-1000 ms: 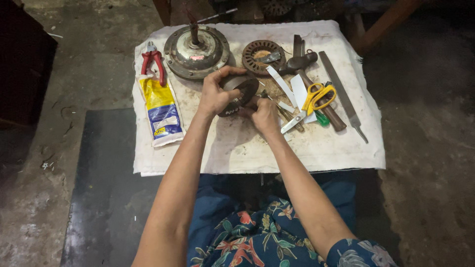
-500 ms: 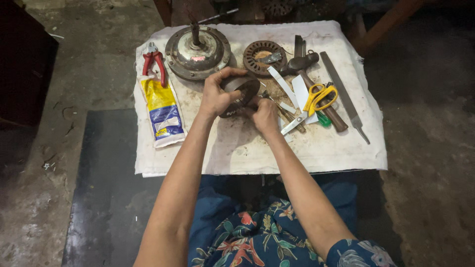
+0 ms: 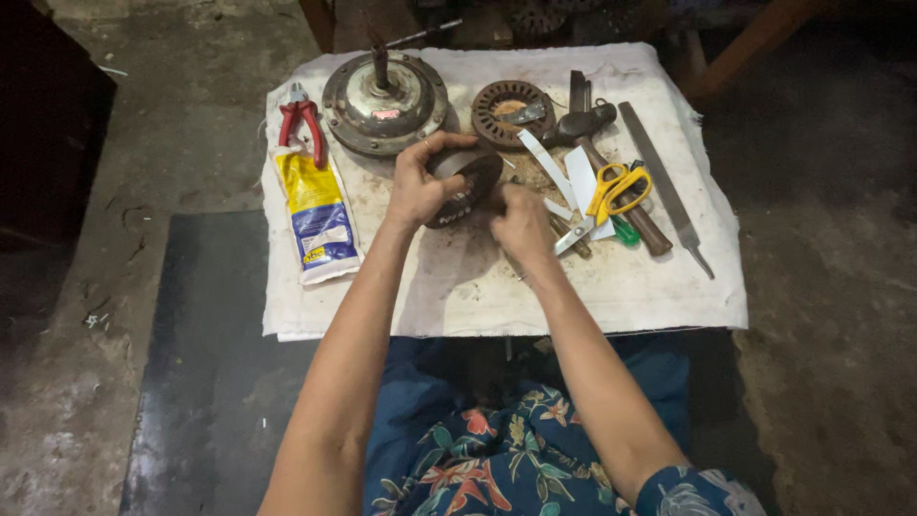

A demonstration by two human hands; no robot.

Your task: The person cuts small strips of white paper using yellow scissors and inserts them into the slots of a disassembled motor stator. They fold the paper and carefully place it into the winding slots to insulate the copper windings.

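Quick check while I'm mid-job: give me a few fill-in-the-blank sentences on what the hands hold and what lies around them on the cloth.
1. The left hand grips a dark round ring-shaped metal part from its ____ side.
2. The scissors lying right of the right hand have ____ handles.
3. The red-handled pliers lie just above the yellow and ____ pouch.
4. Everything rests on a ____ cloth.

Missing words: left; yellow; blue; white

A dark round metal motor part (image 3: 460, 182), ring-like with a grey top face, is tilted up on edge above the white cloth, just at 5 o'clock of the big round motor housing, its lower rim partly hidden.
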